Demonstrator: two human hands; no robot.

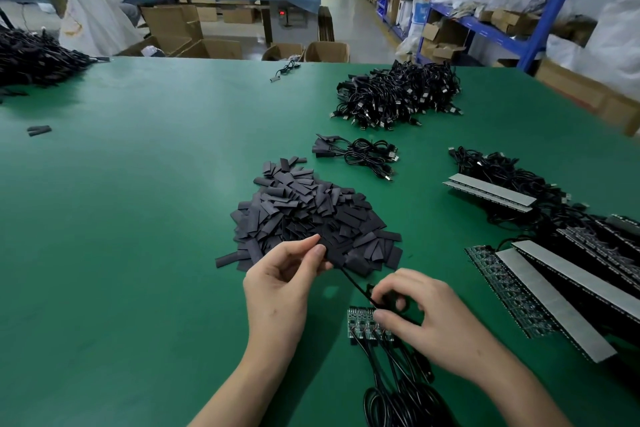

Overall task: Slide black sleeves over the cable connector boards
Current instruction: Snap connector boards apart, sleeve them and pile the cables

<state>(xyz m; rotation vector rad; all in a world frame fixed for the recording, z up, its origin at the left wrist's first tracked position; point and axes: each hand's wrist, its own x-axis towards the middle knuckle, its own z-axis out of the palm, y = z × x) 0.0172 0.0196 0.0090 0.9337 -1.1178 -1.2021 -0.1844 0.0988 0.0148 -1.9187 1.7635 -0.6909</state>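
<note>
A heap of flat black sleeves lies on the green table in front of me. My left hand pinches one black sleeve between thumb and fingers at the heap's near edge. A thin black cable runs from that sleeve down to my right hand, whose curled fingers grip it. Under my right hand sits a row of small connector boards joined side by side, with black cables trailing toward me.
Sleeved cables lie beyond the heap. A big pile of USB cables is farther back. Strips of boards with grey backing and cables fill the right side. Another black pile sits far left. Boxes, shelves and people stand behind.
</note>
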